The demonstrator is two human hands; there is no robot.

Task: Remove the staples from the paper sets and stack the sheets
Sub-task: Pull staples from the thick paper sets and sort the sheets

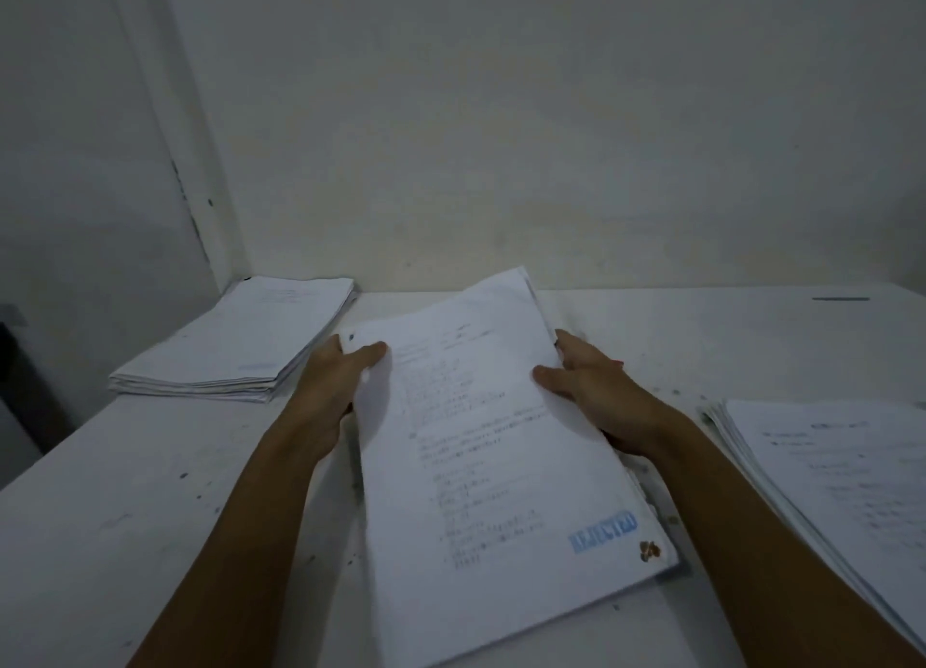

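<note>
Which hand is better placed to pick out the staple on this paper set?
Left, probably. The left hand pinches the paper set at its top-left corner, beside the dark mark there, likely the staple. The right hand grips the opposite edge.

2 hands hold a thick white paper set above a white speckled surface (pixel 150 492).

The left hand (pixel 333 387) grips the printed white paper set (pixel 496 467) at its left edge, thumb on top; the right hand (pixel 596 392) grips the right edge. A blue "REJECTED" stamp (pixel 604 531) marks its near corner. A second white paper stack (pixel 240 341) lies far left, a third fanned stack (pixel 842 482) at right.
</note>
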